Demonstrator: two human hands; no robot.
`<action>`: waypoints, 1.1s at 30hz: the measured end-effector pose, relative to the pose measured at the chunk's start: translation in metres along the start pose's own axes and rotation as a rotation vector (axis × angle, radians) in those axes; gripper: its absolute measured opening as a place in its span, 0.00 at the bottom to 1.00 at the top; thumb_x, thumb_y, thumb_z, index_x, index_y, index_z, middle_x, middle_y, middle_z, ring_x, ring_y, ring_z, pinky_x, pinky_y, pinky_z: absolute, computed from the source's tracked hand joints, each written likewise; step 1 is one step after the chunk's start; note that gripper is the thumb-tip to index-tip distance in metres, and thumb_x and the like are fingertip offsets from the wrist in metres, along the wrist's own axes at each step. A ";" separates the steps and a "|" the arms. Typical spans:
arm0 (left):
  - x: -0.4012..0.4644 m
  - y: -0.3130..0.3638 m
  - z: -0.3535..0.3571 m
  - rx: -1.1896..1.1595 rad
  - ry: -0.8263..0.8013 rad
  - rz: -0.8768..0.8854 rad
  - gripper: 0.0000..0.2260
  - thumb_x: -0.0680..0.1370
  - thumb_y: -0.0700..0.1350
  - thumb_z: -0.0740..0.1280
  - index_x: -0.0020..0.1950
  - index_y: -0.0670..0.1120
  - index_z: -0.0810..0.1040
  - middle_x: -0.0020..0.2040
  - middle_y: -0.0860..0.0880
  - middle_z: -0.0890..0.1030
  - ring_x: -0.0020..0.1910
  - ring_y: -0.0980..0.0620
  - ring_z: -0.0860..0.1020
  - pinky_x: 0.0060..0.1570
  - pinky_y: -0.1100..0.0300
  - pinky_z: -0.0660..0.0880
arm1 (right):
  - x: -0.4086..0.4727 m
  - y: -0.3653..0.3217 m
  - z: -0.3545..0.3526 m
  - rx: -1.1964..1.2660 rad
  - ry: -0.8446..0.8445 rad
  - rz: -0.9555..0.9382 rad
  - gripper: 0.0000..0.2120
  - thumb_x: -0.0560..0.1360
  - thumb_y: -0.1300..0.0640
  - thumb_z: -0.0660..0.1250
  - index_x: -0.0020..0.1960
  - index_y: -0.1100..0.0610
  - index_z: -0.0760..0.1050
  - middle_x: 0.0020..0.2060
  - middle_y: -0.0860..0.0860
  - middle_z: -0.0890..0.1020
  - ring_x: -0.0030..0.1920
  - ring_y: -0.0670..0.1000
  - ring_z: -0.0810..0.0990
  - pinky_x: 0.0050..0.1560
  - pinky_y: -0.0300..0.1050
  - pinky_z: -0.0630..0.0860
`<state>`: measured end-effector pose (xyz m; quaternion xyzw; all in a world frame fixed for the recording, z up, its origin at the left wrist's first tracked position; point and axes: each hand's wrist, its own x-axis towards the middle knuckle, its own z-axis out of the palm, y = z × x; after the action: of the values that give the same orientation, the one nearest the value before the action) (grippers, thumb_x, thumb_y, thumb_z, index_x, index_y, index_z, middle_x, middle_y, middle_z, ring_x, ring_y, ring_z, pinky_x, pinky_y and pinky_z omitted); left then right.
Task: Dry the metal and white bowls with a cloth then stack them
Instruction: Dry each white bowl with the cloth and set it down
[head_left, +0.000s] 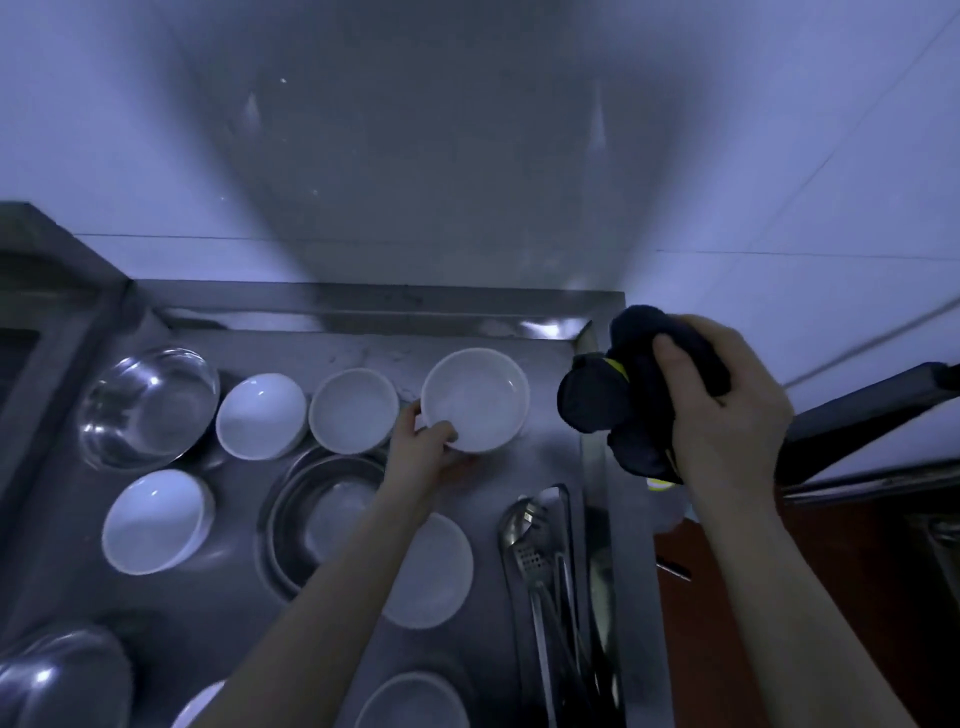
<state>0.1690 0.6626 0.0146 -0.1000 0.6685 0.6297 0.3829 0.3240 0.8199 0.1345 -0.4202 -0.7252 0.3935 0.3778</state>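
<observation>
White bowl (475, 397) upright at counter's back, rim gripped by left hand (423, 449); dark bunched cloth (631, 395) in right hand (727, 410).

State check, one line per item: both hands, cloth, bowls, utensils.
left hand: grips rim of white bowl, bowl upright on steel counter
right hand: holds dark cloth, bunched, off the counter
other white bowls: upright, unstacked
metal bowl: upright, partly behind the forearm
glass bowl: upright
utensils: lying flat

Cloth (631, 395) right of bowl (475, 397); utensils (540, 561) in front
</observation>
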 end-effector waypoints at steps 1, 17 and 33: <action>-0.012 0.004 -0.008 -0.028 -0.001 0.009 0.19 0.77 0.33 0.61 0.67 0.46 0.68 0.58 0.44 0.73 0.51 0.44 0.78 0.39 0.51 0.83 | -0.002 -0.009 0.004 0.030 -0.020 -0.007 0.06 0.76 0.56 0.68 0.52 0.48 0.79 0.40 0.38 0.80 0.43 0.34 0.76 0.44 0.27 0.69; -0.132 0.046 -0.148 -0.021 0.004 0.488 0.14 0.84 0.44 0.59 0.66 0.59 0.72 0.49 0.42 0.83 0.42 0.45 0.84 0.31 0.51 0.80 | -0.152 -0.109 0.107 -0.453 -0.853 -0.711 0.17 0.76 0.46 0.62 0.62 0.48 0.76 0.45 0.45 0.83 0.52 0.47 0.74 0.57 0.42 0.65; -0.119 0.110 -0.359 0.235 -0.297 0.569 0.17 0.82 0.37 0.59 0.63 0.56 0.77 0.53 0.57 0.82 0.47 0.63 0.81 0.34 0.69 0.78 | -0.253 -0.181 0.235 -0.642 -0.793 -1.080 0.19 0.76 0.57 0.64 0.67 0.50 0.74 0.66 0.48 0.76 0.67 0.50 0.73 0.68 0.46 0.67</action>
<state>0.0447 0.3115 0.1436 0.2279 0.6746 0.6376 0.2941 0.1527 0.4704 0.1451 0.0786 -0.9921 0.0439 0.0871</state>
